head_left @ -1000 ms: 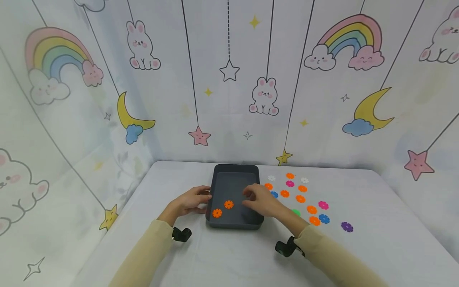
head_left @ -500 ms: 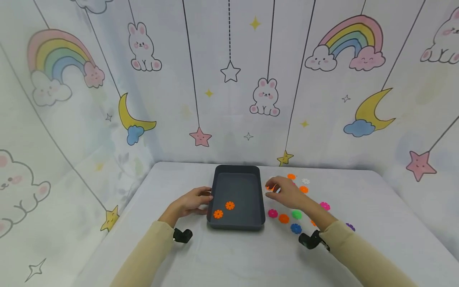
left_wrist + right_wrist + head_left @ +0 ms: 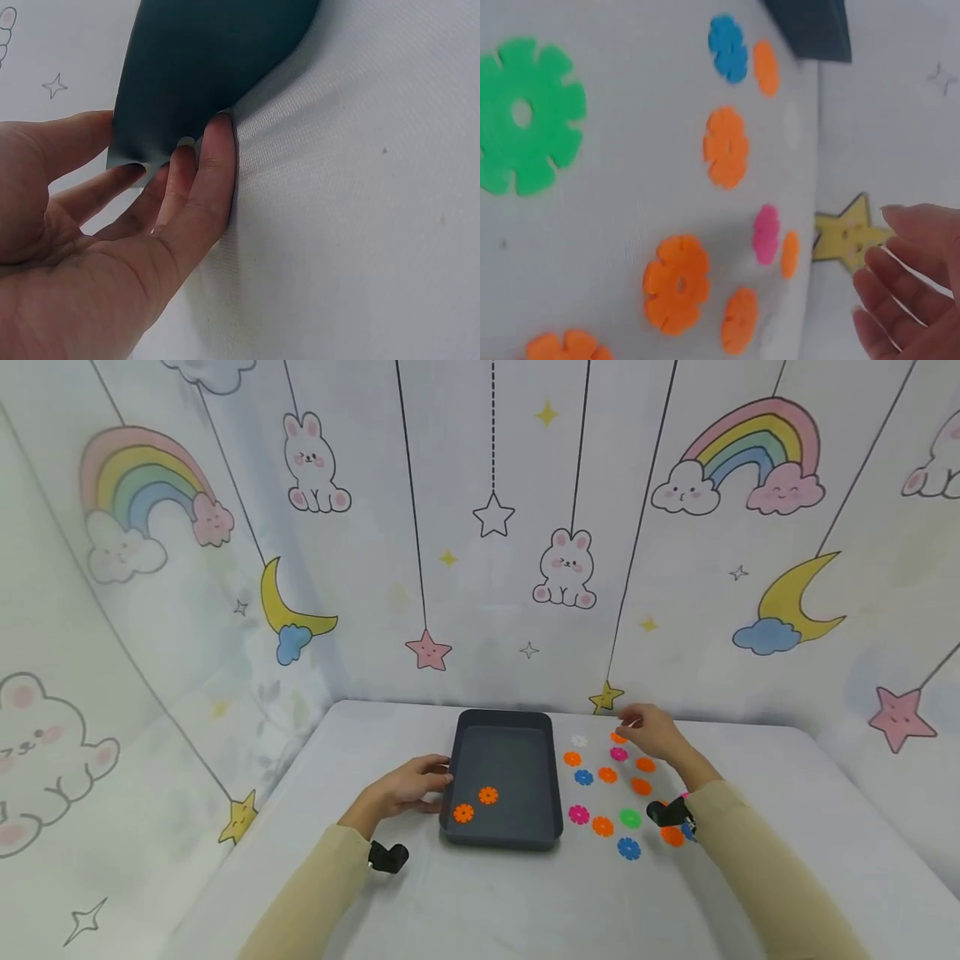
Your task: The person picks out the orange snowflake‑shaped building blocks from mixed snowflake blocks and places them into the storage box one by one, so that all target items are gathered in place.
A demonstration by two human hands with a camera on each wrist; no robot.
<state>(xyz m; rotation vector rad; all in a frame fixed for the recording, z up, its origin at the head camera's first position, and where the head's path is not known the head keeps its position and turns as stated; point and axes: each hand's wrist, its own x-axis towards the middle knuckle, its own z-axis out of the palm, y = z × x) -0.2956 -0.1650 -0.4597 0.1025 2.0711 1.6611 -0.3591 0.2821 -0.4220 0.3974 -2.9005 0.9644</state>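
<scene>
Two orange discs point(image 3: 476, 804) lie in the dark tray point(image 3: 504, 727); I judge the sorting barely begun, since the remaining orange discs point(image 3: 643, 765) sit among mixed colours on the table point(image 3: 495, 893). My left hand point(image 3: 408, 785) braces the tray wall, fingers straight. My right hand point(image 3: 654, 732) hovers near the far discs, fingers relaxed and holding nothing.

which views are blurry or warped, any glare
Head view: even soft light, no glare, wide-angle bend at the backdrop edges. Right wrist view: right hand and orange discs motion-blurred. Left wrist view: left hand soft up close, tray reasonably sharp.
</scene>
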